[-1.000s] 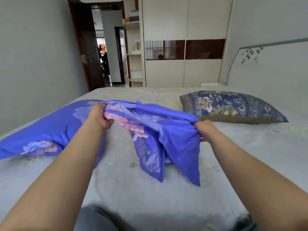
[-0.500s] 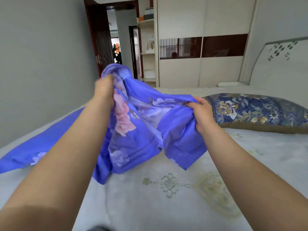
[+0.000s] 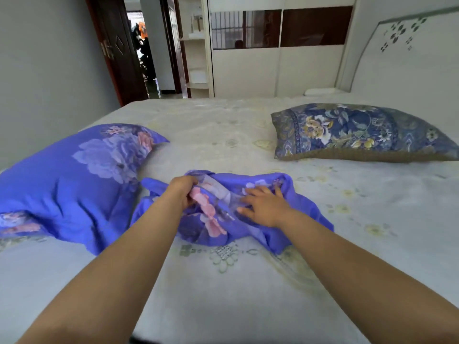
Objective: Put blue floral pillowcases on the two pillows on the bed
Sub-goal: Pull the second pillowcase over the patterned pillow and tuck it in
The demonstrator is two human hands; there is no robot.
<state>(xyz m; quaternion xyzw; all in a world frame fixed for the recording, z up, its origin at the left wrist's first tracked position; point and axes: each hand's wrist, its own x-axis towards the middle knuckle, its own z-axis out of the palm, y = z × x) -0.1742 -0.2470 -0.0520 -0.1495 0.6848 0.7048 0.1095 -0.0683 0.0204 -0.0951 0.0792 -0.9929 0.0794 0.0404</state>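
Observation:
A loose blue floral pillowcase lies crumpled on the bed in front of me. My left hand grips a bunch of its fabric at the near left. My right hand rests flat on it with fingers spread. To the left lies a pillow in a matching blue floral case. At the far right, near the headboard, lies a second pillow in a dark blue and yellow patterned cover with a brown edge.
The pale headboard rises at the right. A white wardrobe and corner shelves stand beyond the bed. An open dark wooden door is at the back left, beside a grey wall.
Both hands have come down from chest height and lowered the pillowcase onto the bed. My right hand has let go of its grip and now lies flat on the fabric.

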